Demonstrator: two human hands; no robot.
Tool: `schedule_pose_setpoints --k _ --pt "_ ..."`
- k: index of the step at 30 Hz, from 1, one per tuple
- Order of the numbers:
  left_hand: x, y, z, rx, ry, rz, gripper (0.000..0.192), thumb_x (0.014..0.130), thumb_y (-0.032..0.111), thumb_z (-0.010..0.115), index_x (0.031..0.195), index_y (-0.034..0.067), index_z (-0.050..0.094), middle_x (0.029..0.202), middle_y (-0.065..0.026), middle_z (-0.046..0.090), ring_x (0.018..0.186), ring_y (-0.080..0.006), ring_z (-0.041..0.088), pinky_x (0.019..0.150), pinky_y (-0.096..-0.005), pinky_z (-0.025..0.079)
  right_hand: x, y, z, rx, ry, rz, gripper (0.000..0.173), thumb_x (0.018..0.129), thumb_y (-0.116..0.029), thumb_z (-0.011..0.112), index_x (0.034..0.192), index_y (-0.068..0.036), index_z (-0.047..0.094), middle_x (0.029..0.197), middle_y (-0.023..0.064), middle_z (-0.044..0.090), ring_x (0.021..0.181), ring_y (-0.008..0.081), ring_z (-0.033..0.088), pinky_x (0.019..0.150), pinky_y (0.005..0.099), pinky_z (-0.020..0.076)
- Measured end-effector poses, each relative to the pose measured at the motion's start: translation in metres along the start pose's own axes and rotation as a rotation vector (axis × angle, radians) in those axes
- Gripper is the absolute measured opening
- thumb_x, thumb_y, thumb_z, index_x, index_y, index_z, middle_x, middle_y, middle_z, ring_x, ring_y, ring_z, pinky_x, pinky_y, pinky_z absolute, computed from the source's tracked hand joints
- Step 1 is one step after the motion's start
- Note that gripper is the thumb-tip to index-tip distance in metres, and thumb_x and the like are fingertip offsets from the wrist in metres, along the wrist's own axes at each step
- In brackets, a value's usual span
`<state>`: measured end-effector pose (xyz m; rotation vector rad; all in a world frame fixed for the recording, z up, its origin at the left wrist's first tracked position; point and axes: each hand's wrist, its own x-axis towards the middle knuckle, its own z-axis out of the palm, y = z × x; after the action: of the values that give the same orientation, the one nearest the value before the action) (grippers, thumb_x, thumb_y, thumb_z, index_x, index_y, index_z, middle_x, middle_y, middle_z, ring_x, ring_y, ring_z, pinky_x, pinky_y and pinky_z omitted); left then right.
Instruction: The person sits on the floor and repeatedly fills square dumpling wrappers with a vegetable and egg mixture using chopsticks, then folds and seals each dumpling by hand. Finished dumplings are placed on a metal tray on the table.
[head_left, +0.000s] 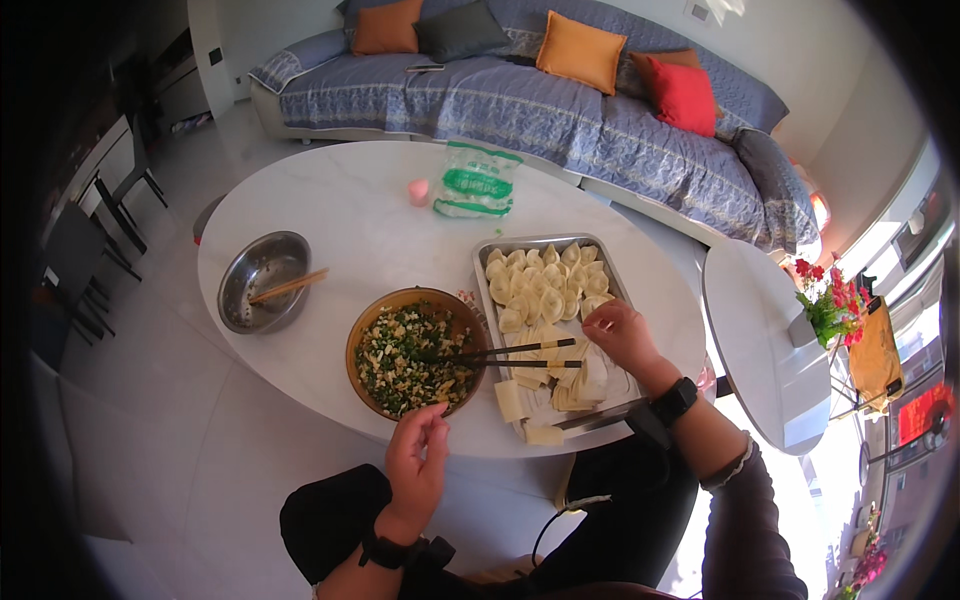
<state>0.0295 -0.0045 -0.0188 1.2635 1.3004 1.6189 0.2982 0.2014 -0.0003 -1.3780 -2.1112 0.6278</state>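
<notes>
My right hand (621, 335) is over the right side of a metal tray (627, 289), its fingers curled close to a wonton at the edge of the group. Whether the fingertips hold anything cannot be made out. Several folded wontons (541, 281) fill the tray's far half; stacked square wrappers (574, 386) lie in the near half. My left hand (420, 457) is half curled by the near rim of a brown bowl (352, 345), with nothing visible in it. Chopped green and pale filling (405, 352) is in that bowl. Black chopsticks (525, 356) reach from the filling across the tray.
A steel bowl (262, 315) with wooden chopsticks (289, 286) stands left on the oval table (330, 195). Toward the back are a pink object (418, 192) and a plastic bag (478, 180) bearing writing. A side table (757, 345) with potted flowers (832, 300) stands right; a sofa (480, 97) is beyond.
</notes>
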Motion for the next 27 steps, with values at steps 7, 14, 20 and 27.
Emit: schedule_pose_setpoints --k 7,14,20,27 --pt "-0.003 0.002 0.001 -0.007 0.03 -0.025 0.021 0.09 0.003 0.053 0.11 0.001 0.058 0.09 -0.0035 0.055 0.074 -0.0071 0.052 0.067 -0.0207 0.044 -0.037 -0.055 0.015 0.123 -0.271 -0.013 0.019 0.074 -0.015 0.07 0.087 -0.002 0.066 0.084 0.0074 0.059 0.074 0.0159 0.06 0.066 0.0284 0.0492" --pt "-0.005 0.002 -0.001 0.055 0.038 -0.014 0.023 0.088 0.004 0.055 0.111 0.002 0.058 0.087 -0.0038 0.056 0.071 -0.0089 0.053 0.066 -0.0222 0.045 -0.069 -0.093 0.057 0.058 -0.414 -0.053 0.062 0.069 -0.024 0.077 0.119 -0.003 0.045 0.113 0.0171 0.049 0.097 0.0327 0.058 0.082 0.0386 0.0491" --pt "-0.007 0.001 -0.004 0.069 0.021 0.031 0.023 0.09 0.003 0.053 0.113 0.0 0.056 0.087 -0.0029 0.054 0.068 -0.0066 0.05 0.062 -0.02 0.043 -0.071 -0.088 0.084 -0.039 -0.246 -0.052 0.053 0.071 -0.017 0.075 0.113 -0.002 0.047 0.11 0.0153 0.051 0.096 0.0282 0.058 0.081 0.0367 0.0494" --pt "-0.008 0.006 -0.005 0.108 0.032 0.081 0.022 0.091 0.004 0.052 0.113 -0.001 0.056 0.085 -0.0023 0.054 0.068 -0.006 0.05 0.062 -0.02 0.043 -0.068 -0.065 0.082 0.166 -0.128 0.1 0.027 0.079 -0.011 0.064 0.102 0.001 0.056 0.089 0.0141 0.065 0.082 0.0256 0.065 0.074 0.0319 0.0514"
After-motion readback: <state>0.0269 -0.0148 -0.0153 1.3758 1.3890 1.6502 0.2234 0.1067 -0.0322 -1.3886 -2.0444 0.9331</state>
